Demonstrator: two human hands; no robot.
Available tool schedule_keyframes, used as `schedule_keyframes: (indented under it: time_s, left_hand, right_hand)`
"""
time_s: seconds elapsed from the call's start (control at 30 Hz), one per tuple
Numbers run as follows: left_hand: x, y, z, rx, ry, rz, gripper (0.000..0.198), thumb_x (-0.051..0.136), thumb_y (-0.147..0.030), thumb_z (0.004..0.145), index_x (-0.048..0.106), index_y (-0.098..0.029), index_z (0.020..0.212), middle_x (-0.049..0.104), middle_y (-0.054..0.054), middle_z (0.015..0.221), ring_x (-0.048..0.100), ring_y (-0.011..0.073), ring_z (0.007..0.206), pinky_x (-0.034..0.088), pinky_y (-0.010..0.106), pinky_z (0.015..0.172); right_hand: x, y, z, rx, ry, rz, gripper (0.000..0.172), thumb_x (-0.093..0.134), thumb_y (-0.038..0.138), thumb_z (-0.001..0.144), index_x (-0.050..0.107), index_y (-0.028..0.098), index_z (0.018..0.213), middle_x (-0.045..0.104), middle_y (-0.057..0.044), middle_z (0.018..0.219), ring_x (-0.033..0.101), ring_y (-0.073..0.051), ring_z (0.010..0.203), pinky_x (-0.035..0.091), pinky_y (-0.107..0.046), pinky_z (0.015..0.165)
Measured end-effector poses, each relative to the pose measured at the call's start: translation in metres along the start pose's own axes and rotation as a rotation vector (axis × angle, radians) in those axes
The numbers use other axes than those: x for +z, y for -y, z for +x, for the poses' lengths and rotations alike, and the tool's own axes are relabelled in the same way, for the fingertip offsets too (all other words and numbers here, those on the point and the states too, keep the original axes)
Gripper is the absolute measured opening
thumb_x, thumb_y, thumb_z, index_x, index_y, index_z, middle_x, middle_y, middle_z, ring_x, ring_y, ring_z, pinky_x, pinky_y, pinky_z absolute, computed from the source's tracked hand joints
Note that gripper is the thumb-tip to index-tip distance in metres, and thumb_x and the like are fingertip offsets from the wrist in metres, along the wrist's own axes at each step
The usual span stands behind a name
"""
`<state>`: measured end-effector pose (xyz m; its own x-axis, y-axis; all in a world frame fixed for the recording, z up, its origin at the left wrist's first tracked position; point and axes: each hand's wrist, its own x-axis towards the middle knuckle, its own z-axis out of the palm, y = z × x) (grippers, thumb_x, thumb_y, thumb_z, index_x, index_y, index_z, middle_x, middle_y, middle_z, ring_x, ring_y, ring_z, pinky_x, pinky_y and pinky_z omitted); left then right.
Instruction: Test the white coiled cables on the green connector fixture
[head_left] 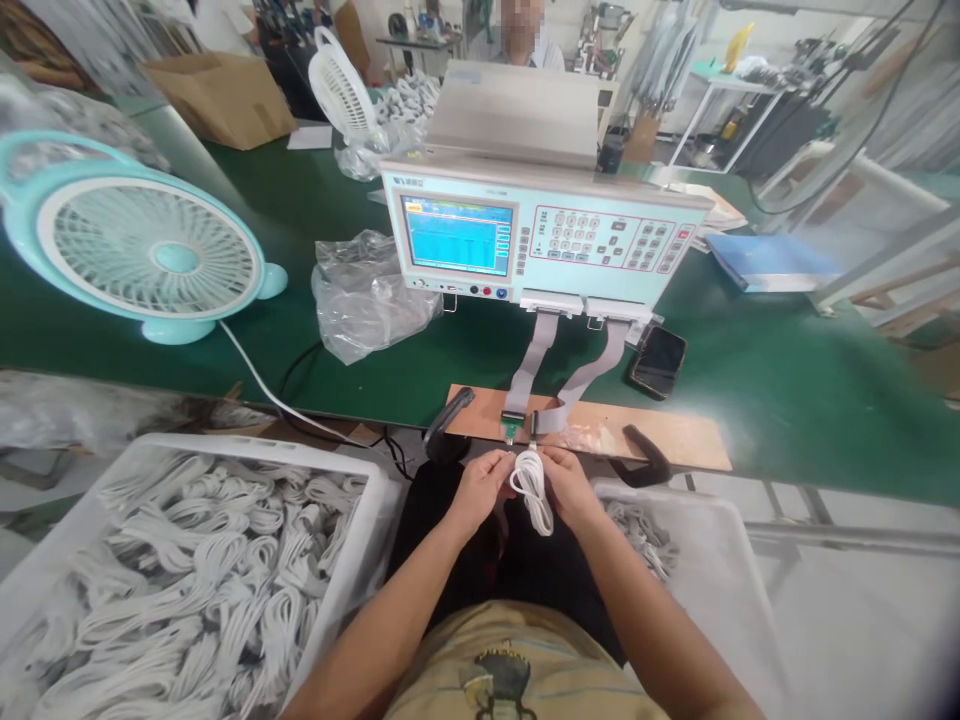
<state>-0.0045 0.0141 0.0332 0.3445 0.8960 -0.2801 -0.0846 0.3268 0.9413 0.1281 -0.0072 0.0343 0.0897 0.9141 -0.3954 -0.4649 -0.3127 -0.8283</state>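
A coiled white cable [534, 495] hangs between my two hands at the front edge of the table. My left hand [486, 482] is closed in a pinch at the cable's left side, close to a small green circuit board [511, 428]. On the other side, my right hand [564, 482] closes on the cable near a dark connector [534, 425]. Grey ribbon cables [534, 365] run from this spot up to the cable tester [540, 230], whose screen is lit. The fingertips are small in view, so the exact contact with the plugs cannot be made out.
A wooden board [675, 438] lies along the table edge with black clamps [448, 420] on it. Left stands a white bin [367, 490] full of coiled cables; right, another bin [720, 520] holds some. A fan [172, 258], plastic bag [367, 300] and phone [658, 362] rest on the table.
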Motion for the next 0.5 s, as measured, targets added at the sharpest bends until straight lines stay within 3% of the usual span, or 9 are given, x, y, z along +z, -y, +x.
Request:
schedule_keyframes:
  time_s: [0.23, 0.5]
  left_hand:
    - [0.001, 0.001, 0.001, -0.058, 0.076, -0.139, 0.027, 0.059, -0.040, 0.073, 0.057, -0.014, 0.074, 0.054, -0.002, 0.062, 0.048, 0.0090, 0.054, 0.042, 0.021, 0.053]
    - [0.006, 0.009, 0.004, 0.048, -0.171, -0.069, 0.030, 0.060, -0.040, 0.072, 0.054, -0.013, 0.061, 0.046, -0.004, 0.051, 0.037, 0.0059, 0.047, 0.032, 0.019, 0.048]
  right_hand:
    - [-0.005, -0.002, 0.004, -0.003, 0.010, -0.054, 0.024, 0.072, 0.039, 0.063, 0.066, 0.015, 0.065, 0.060, 0.000, 0.055, 0.047, -0.010, 0.048, 0.037, -0.022, 0.050]
    - [-0.006, -0.003, 0.005, -0.010, 0.009, -0.062, 0.021, 0.071, 0.038, 0.064, 0.067, 0.017, 0.066, 0.062, 0.000, 0.057, 0.048, -0.011, 0.049, 0.039, -0.025, 0.054]
